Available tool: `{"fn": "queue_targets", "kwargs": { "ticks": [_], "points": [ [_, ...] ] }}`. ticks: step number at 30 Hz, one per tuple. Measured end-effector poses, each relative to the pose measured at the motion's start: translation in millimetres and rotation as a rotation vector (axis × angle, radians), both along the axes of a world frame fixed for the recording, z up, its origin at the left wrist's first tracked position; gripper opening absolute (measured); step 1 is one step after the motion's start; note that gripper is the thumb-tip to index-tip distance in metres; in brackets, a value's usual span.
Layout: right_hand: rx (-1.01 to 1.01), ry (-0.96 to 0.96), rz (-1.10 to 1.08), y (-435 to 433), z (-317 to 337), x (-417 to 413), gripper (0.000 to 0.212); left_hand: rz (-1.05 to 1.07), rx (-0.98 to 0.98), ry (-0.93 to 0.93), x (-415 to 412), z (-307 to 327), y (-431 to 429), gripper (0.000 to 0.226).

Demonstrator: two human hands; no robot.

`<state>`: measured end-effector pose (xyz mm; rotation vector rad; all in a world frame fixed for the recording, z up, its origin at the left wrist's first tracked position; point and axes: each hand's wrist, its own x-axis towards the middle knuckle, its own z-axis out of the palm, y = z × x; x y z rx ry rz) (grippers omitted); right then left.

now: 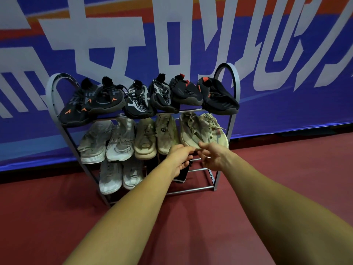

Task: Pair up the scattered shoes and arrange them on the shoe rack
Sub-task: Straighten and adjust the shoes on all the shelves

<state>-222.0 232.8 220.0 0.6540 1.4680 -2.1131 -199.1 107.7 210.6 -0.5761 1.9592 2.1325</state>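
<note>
A grey metal shoe rack stands against the banner wall. Several dark sneakers fill its top tier. White and beige sneakers line the middle tier, with a worn beige pair at the right end. On the bottom tier are two white sneakers and a black shoe partly hidden by my left hand. My right hand pinches the toe of the beige pair's front shoe, thumb on top. My left hand touches the same toe, its fingers hanging loosely curled.
A blue banner with large white characters hangs behind the rack. The floor is dark red. The right part of the bottom tier shows bare bars.
</note>
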Motion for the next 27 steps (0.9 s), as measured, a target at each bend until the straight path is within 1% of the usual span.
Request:
{"fn": "queue_targets", "kwargs": {
  "ticks": [5,11,13,17,19,21,24,27],
  "points": [
    [0.013,0.022,-0.007,-7,-4,-7,0.019,0.032,-0.001,-0.004,-4,-2,0,0.002],
    [0.012,0.1,-0.003,-12,-3,-11,0.038,0.011,-0.007,0.002,0,1,-6,0.002],
    [-0.003,0.118,0.005,-11,0,-7,0.038,0.012,-0.007,0.009,4,3,-11,0.002],
    [0.022,0.126,0.117,-13,8,4,0.029,0.021,-0.007,0.036,13,12,-24,0.006],
    [0.051,0.123,0.127,-19,11,9,0.031,0.018,-0.014,0.037,19,16,-32,0.004],
    [0.07,0.119,0.138,-26,12,14,0.037,0.024,-0.025,0.04,24,20,-41,0.005],
    [0.06,0.114,0.16,-36,12,17,0.056,0.046,-0.055,0.052,31,23,-54,0.006],
    [0.059,0.118,0.17,-46,10,18,0.06,0.061,-0.082,0.038,37,25,-67,0.006]
  ]
}}
